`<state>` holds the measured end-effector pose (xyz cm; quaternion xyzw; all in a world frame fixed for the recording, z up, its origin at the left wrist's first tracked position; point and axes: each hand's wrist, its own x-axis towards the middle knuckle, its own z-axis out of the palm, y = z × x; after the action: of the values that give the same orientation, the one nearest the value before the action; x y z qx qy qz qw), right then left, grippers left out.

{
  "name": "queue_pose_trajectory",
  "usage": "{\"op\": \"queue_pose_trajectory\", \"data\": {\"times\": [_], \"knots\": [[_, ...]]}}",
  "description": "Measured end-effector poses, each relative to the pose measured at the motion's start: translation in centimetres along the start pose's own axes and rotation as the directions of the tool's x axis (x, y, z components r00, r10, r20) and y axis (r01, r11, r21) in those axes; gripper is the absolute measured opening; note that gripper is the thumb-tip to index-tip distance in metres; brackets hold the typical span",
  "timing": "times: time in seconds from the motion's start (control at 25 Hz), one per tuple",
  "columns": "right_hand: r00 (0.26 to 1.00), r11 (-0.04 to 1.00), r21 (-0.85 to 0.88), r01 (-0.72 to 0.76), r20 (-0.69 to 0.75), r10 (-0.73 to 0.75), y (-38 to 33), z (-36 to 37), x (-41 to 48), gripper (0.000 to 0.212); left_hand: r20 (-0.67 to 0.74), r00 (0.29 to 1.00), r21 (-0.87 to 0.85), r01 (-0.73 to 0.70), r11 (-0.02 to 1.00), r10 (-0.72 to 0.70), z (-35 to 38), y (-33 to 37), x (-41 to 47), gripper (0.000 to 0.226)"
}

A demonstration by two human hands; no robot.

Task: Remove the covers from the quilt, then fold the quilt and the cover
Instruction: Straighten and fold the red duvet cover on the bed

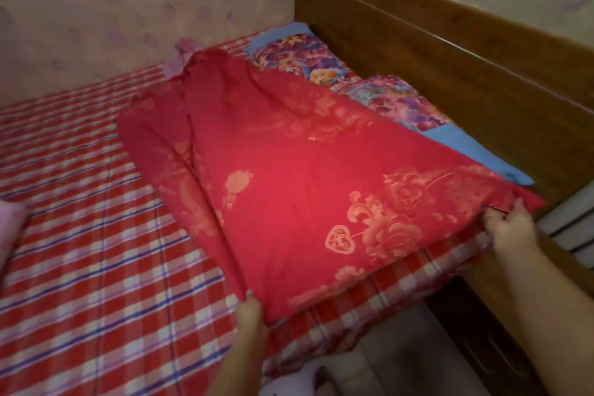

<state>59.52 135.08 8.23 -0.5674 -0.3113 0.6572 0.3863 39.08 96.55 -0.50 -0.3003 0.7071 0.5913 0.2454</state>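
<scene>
Both my arms reach forward over the near edge of the bed, each hand on a near corner of the red cover (289, 170). My left hand (250, 310) comes up from the bottom of the view with the forearm nearly straight ahead. Its fingers are tucked out of sight under the cloth, so it grips the left corner with the fabric folded over them. My right hand (511, 230) is out to the right by the wooden bed frame, forearm angled up and inward. Its fingers are curled and pinch the right corner, where the cloth bunches into small creases – a thin dark thread shows just at the fingertips. Between my hands the near edge of the cover is pulled fairly taut and sits slightly above the checked sheet (80, 235). From there the cover runs away from me as a long, narrowing strip lying on the sheet. It has a fold down its left side, and its far end reaches a small pink cloth (181, 56) by the papered wall (96, 10). Two flowered pillows (289, 55) (395, 100) with blue edging lie along the wooden headboard (450, 58) – the cover's right side overlaps the nearer one. Something pink (11, 228) pokes in at the left edge; I cannot tell what it is.
</scene>
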Motion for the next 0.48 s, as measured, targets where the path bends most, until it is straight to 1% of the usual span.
{"op": "queue_pose_trajectory", "data": {"times": [0.04, 0.08, 0.12, 0.16, 0.2, 0.24, 0.28, 0.32, 0.36, 0.4, 0.44, 0.48], "knots": [[0.995, 0.983, 0.155, -0.094, 0.043, 0.089, 1.4, 0.6, -1.6, 0.035, 0.044, 0.999, 0.029, 0.020, 0.999, -0.022, 1.1, -2.0, -1.3, 0.042], [0.994, 0.979, 0.172, -0.105, 0.051, 0.098, 3.7, -0.3, -2.9, 0.037, 0.059, 0.997, 0.020, 0.039, 0.999, -0.041, 2.0, -4.4, -1.7, 0.043], [0.963, 0.951, 0.155, -0.269, 0.077, 0.260, 6.6, -0.6, -5.0, 0.041, 0.060, 0.995, 0.020, 0.077, 0.997, -0.078, 2.4, -5.7, -3.1, 0.047], [0.912, 0.907, 0.106, -0.407, 0.096, 0.398, 9.3, -0.2, -7.3, 0.041, 0.077, 0.993, 0.048, 0.087, 0.995, -0.091, 2.3, -7.6, -2.5, 0.052], [0.814, 0.817, 0.021, -0.576, 0.108, 0.571, 12.4, 0.5, -9.8, 0.037, 0.099, 0.984, 0.080, 0.139, 0.987, -0.147, 2.2, -8.4, -2.8, 0.053], [0.710, 0.721, -0.112, -0.684, 0.125, 0.693, 15.2, 1.0, -12.1, 0.033, 0.144, 0.972, 0.082, 0.175, 0.981, -0.185, 1.8, -8.7, -3.3, 0.052], [0.614, 0.627, -0.188, -0.756, 0.128, 0.779, 17.7, 1.9, -14.6, 0.029, 0.131, 0.970, 0.073, 0.197, 0.978, -0.205, 1.4, -8.1, -4.7, 0.057], [0.527, 0.553, -0.204, -0.808, 0.172, 0.833, 19.5, 2.7, -16.6, 0.022, 0.107, 0.968, 0.039, 0.224, 0.974, -0.227, 1.2, -8.0, -4.2, 0.066], [0.493, 0.528, -0.229, -0.818, 0.193, 0.848, 20.7, 3.6, -18.1, 0.012, 0.103, 0.966, -0.017, 0.239, 0.971, -0.236, 0.8, -7.7, -4.8, 0.063], [0.500, 0.540, -0.237, -0.808, 0.209, 0.840, 21.1, 4.5, -19.3, 0.013, 0.115, 0.960, -0.081, 0.265, 0.961, -0.255, 0.6, -7.8, -4.3, 0.061], [0.523, 0.562, -0.263, -0.784, 0.207, 0.826, 21.2, 5.1, -19.9, 0.018, 0.152, 0.942, -0.139, 0.321, 0.937, -0.300, 0.2, -7.8, -4.3, 0.060], [0.539, 0.584, -0.244, -0.774, 0.227, 0.811, 20.8, 5.6, -20.2, 0.021, 0.196, 0.920, -0.194, 0.375, 0.906, -0.339, 0.1, -7.6, -4.2, 0.062]]}}
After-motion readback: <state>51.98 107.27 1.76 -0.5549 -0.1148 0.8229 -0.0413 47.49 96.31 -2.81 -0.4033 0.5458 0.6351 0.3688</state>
